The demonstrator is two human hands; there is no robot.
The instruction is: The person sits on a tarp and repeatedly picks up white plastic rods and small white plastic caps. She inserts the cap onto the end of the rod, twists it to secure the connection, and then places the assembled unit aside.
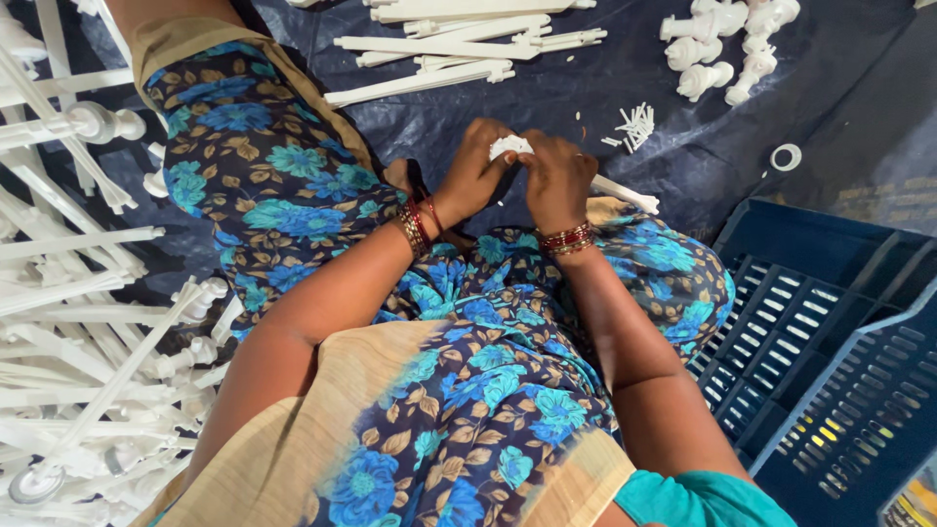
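White ridged plastic fitting (509,146) pinched between both hands.

Packages, labels, signs, screens: one possible item only. Yellow-and-black printed corner (919,503), at five o'clock, beside the blue crate (830,381); kind indeterminate.

White plastic rods (88,322), smooth, slightly glossy; blue plastic crate (830,361), matt, slotted; dark sheet (547,98), crinkled, faint sheen; printed floral cloth (283,185), soft, matt.
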